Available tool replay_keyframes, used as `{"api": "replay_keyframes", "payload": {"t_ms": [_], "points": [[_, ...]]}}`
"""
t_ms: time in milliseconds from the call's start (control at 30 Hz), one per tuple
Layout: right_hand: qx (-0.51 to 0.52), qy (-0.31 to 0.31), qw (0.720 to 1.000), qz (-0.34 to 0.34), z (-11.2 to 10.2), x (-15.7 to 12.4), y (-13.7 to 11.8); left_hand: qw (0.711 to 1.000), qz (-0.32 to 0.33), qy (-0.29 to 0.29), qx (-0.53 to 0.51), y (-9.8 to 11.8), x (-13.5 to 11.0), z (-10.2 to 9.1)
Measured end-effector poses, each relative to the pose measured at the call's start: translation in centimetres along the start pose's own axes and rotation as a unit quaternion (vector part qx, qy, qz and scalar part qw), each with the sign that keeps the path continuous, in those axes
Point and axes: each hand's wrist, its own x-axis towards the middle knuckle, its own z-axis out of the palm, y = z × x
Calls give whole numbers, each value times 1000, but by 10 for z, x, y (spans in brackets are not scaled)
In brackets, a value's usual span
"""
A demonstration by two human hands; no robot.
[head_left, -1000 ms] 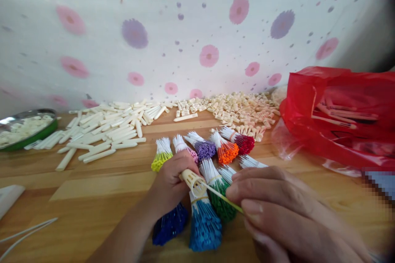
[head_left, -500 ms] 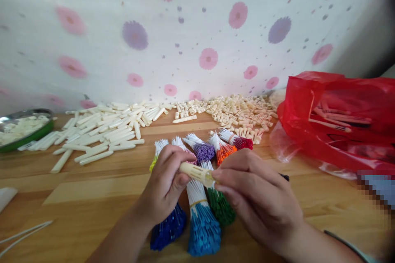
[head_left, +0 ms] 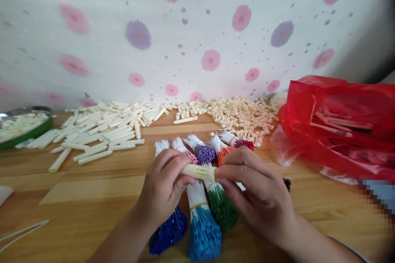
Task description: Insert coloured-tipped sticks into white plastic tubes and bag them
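A cream pen barrel [head_left: 199,172] with slots lies level between my two hands, above bundles of pen refills. My left hand [head_left: 168,181] is closed round its left end, thumb below and fingers over the top. At the barrel's right end the fingertips of my right hand [head_left: 257,185] are pinched together; whatever small part they cover is hidden. Bits of colour show in the barrel's slots. Under the hands lie bundled refills with white stems: dark blue [head_left: 169,230], light blue [head_left: 204,230] with a band round it, green [head_left: 222,207], purple [head_left: 205,153], orange and dark red [head_left: 243,143].
Long cream barrels [head_left: 114,127] are heaped at the back left, beside a green-rimmed bowl [head_left: 37,131] of small cream parts. Short slotted pieces [head_left: 237,111] are piled at the back centre. An open red plastic bag [head_left: 308,148] with pens inside stands on the right.
The clear yellowish part that showed between the barrel and my right fingertips is no longer visible. Those fingertips now meet the barrel's end. The bundles lie as before.
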Motion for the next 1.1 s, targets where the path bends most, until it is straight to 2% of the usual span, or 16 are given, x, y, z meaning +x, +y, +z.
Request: {"api": "replay_keyframes", "payload": {"t_ms": [200, 333, 500, 667, 733, 833, 867, 900, 967, 1033, 1100], "points": [[68, 8, 995, 77, 1, 3, 2, 998, 24, 18, 56, 2, 0, 0], [131, 15, 980, 152, 6, 2, 6, 992, 40, 36, 115, 4, 2, -1], [212, 22, 949, 234, 15, -1, 9, 984, 35, 46, 168, 4, 2, -2], [327, 23, 901, 284, 18, -4, 15, 988, 19, 48, 148, 1, 3, -1], [323, 27, 904, 279, 17, -3, 21, 992, -22, 47, 114, -4, 4, -3], [234, 34, 928, 287, 14, 5, 35, 981, -176, 58, 60, -20, 6, -11], [170, -2, 944, 284, 14, 9, 39, 969, -235, 58, 43, -26, 7, -14], [93, -65, 955, 273, 16, 15, 42, 958, -281, 51, 24, -31, 7, -16], [-56, -213, 948, 228, 24, 27, 48, 943, -330, 29, -1, -41, 7, -17], [-147, -310, 919, 194, 37, 38, 51, 945, -328, -14, 12, -46, 7, -14], [-187, -341, 900, 198, 53, 47, 54, 952, -293, -76, 37, -47, 7, -10]]}}
